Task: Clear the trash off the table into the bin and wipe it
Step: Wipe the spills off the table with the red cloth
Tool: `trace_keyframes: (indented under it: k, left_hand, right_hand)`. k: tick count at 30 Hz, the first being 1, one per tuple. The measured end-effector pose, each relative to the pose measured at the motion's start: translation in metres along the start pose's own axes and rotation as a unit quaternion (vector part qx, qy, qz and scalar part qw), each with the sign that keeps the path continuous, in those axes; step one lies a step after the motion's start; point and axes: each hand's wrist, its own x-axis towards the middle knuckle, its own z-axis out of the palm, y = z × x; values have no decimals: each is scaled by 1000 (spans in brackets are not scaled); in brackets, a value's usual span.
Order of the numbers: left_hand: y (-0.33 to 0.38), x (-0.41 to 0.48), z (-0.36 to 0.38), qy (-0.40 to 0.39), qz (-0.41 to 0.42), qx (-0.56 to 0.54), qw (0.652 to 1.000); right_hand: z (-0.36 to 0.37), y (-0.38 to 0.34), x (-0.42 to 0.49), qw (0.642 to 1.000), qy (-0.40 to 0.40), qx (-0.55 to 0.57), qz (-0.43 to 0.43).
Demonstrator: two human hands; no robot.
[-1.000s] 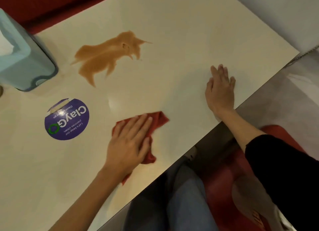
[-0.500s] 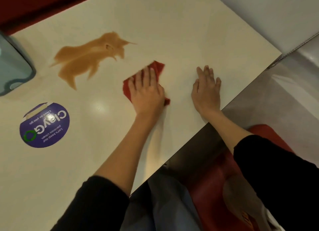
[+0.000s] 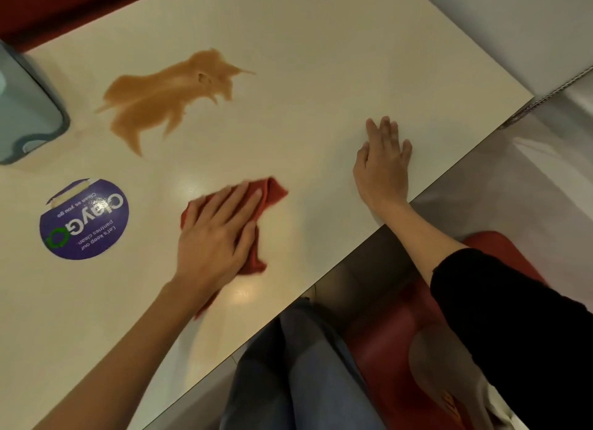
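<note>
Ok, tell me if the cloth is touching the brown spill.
No, the red cloth lies under the left hand, clear of the brown spill.

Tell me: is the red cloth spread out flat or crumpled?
Crumpled. The red cloth shows folds and uneven edges around the left hand, which presses it with straight fingers onto the table.

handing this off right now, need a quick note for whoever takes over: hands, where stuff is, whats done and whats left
Left hand: flat, fingers straight, pressing the red cloth onto the table.
Right hand: flat on the table near its front edge, holding nothing.
Brown spill: beyond the cloth and apart from it, not yet wiped.
Purple sticker: left of the cloth.
Blue-grey container: at the left edge.
Done: no loose trash shows in this view.
Left: wipe up the spill.
</note>
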Motion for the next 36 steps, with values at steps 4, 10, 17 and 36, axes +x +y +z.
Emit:
trace_keyframes:
  k: [4, 10, 17, 36]
  left_hand:
    - [42, 54, 13, 37, -98, -4, 994]
    - [84, 5, 16, -6, 70, -44, 997]
    - [20, -75, 3, -80, 235, -11, 969]
    - [56, -26, 12, -48, 217, -58, 973]
  right_hand:
    - [0, 0, -1, 1000, -5, 3, 2]
    - [-2, 2, 0, 1000, -9, 22, 4]
    - [0, 0, -1, 1000, 9, 26, 0]
    - [-1, 1, 0, 1000, -7, 15, 3]
